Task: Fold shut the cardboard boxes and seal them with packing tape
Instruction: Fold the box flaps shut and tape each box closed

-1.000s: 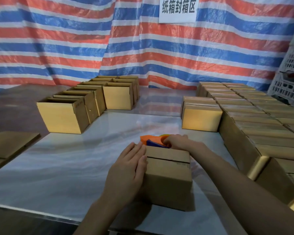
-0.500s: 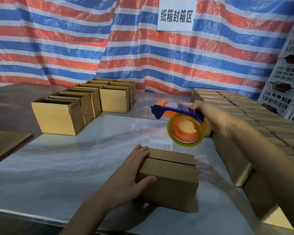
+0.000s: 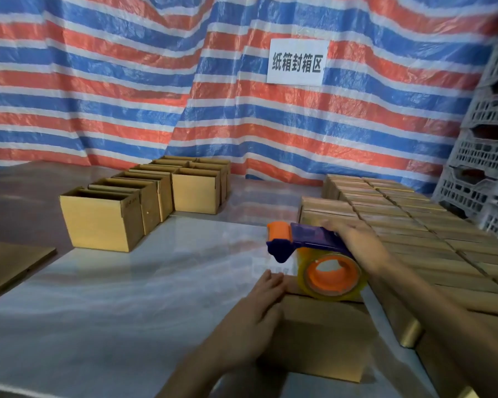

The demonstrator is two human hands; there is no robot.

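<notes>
A small closed cardboard box [image 3: 322,337] sits on the table near the front edge. My left hand [image 3: 253,314] rests against the box's left side, fingers straight along its top edge. My right hand [image 3: 354,239] grips the blue handle of a tape dispenser [image 3: 314,248] with an orange roller and a roll of clear tape on an orange core. The roll hangs just above the far end of the box top; whether it touches the box I cannot tell.
Several open boxes [image 3: 104,216] stand in rows at the back left. Many closed boxes [image 3: 414,225] are packed in a block on the right. Flat cardboard [image 3: 9,262] lies at the left. Grey crates [image 3: 483,156] are stacked at far right, and a striped tarp [image 3: 127,81] hangs behind.
My right hand lifted the tape dispenser from behind the box, swung it up, then brought it down close over the box's far top edge. My left hand stayed on the box's left side.
</notes>
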